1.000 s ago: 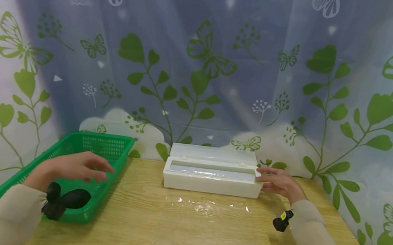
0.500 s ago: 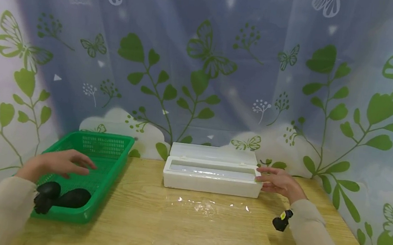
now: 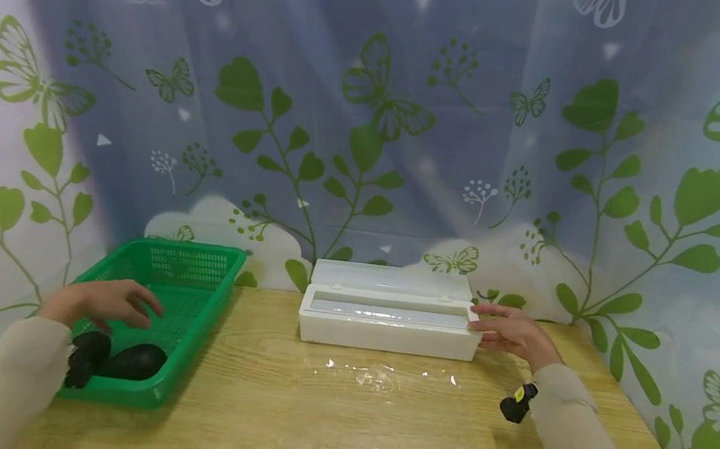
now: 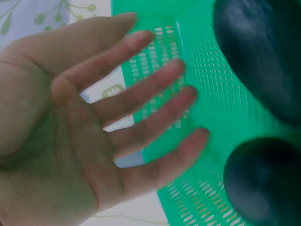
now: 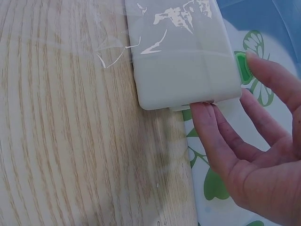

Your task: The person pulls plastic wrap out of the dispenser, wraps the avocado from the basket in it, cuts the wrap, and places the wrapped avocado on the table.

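Note:
My left hand (image 3: 107,301) hovers over the green basket (image 3: 195,355), fingers spread and holding nothing. In the left wrist view, two dark, glossy eggplants, one long (image 4: 258,52) and one rounder (image 4: 263,181), lie beyond the fingertips. My right hand (image 3: 516,334) reaches to the right end of a white cling film dispenser (image 3: 386,338), whose lid (image 3: 393,280) is raised at the back. In the right wrist view, fingertips touch the box's end, and the thumb lies beside a small green piece (image 5: 243,68). Clear cling film (image 3: 373,385) stretches from the dispenser over the wooden table.
The wooden table (image 3: 247,407) meets a curtain (image 3: 308,96) printed with butterflies and leaves behind and on both sides. A black wrist camera (image 3: 517,402) hangs under the right wrist, and another (image 3: 80,370) under the left, close to the eggplants.
My left hand has moved left and slightly down, deeper over the basket. My right hand stays at the dispenser's end, and the dispenser has not shifted.

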{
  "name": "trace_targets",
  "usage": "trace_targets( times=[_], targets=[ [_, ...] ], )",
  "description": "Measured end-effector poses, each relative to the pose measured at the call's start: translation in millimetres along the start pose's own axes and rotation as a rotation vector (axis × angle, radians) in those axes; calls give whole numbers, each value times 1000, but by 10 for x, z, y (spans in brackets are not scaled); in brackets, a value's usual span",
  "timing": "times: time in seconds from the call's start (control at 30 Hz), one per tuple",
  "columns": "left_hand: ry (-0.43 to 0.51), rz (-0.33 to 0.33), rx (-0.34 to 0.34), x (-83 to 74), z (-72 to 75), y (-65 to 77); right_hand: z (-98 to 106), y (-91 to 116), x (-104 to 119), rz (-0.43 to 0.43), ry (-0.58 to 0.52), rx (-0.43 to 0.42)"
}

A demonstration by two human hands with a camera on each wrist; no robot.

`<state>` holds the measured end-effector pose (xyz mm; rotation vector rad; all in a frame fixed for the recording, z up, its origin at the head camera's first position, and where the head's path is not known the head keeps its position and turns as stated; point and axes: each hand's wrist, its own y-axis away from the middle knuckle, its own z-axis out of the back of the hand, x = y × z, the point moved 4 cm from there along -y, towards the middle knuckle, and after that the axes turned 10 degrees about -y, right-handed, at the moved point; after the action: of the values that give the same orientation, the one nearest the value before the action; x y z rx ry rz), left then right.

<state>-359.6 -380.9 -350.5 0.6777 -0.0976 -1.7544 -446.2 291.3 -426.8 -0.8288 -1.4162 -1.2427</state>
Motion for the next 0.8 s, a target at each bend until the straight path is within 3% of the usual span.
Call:
trace_targets(
  times=[0.37, 0.57, 0.8],
  targets=[
    [65, 106, 118, 140, 8, -208, 7, 20, 27, 0, 7, 4],
    [-2, 165, 203, 325, -86, -268, 1, 20, 35, 2, 22, 10],
    [-35, 167, 265, 314, -203, -406, -2, 42, 39, 3, 14, -1]
  ],
)
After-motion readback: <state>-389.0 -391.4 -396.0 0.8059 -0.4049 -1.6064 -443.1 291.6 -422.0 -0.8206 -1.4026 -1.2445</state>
